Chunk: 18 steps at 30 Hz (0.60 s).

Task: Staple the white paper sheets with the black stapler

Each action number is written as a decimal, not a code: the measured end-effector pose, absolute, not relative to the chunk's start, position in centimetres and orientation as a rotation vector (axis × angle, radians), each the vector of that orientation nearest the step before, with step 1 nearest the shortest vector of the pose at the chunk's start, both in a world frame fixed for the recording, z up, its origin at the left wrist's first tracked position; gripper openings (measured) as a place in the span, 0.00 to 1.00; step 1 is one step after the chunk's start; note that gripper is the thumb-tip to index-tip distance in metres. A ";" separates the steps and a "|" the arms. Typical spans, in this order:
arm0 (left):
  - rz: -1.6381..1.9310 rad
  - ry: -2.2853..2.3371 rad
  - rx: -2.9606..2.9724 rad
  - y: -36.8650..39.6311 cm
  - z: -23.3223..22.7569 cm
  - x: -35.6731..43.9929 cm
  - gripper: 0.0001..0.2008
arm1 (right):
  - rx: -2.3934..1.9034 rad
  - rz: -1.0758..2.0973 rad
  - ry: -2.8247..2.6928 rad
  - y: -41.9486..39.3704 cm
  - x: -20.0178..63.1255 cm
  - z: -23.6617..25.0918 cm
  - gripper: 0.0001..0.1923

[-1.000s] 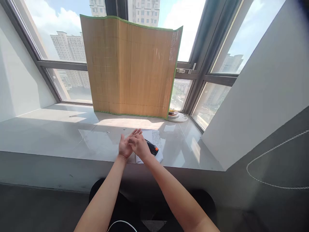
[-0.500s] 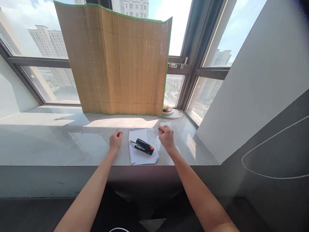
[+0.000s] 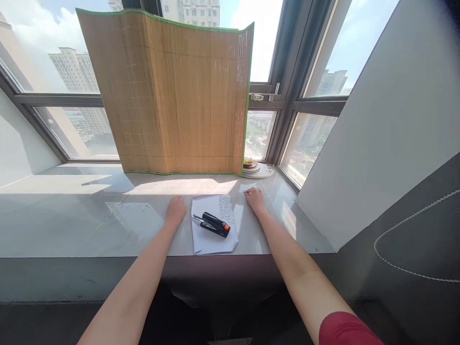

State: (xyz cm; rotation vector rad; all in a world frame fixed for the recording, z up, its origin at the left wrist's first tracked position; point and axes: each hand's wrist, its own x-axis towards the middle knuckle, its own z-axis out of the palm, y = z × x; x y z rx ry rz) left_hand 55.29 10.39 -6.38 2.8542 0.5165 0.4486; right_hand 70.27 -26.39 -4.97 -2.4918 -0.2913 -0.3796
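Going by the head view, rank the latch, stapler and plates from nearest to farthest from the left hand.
1. Stapler: on the paper, to the left hand's right.
2. Plates: farther back, right.
3. Latch: above the plates.

The pale windowsill (image 3: pixel 82 230) bears white paper (image 3: pixel 206 244), stacked discs (image 3: pixel 264 171) and a bamboo mat (image 3: pixel 187 100).

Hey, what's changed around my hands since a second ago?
Your left hand has moved left and your right hand right, parting to either side of the paper. The right hand pinches a tiny item, too small to identify. The stapler, paper and brown mat stayed put.
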 end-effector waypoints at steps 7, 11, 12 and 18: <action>0.576 0.498 2.787 9.9 -5.6 54.3 0.26 | -2.537 -0.424 -0.239 -28.1 65.7 -5.7 0.15; 0.573 0.581 2.818 9.2 -4.9 53.9 0.23 | -2.656 -0.480 -0.475 -28.2 60.7 -7.0 0.13; 0.571 0.592 2.827 9.0 -4.8 53.7 0.21 | -2.685 -0.483 -0.516 -28.0 59.9 -7.2 0.13; 0.632 0.618 2.828 7.4 -5.7 50.8 0.19 | -2.498 -0.681 -0.416 -28.6 59.0 -6.1 0.11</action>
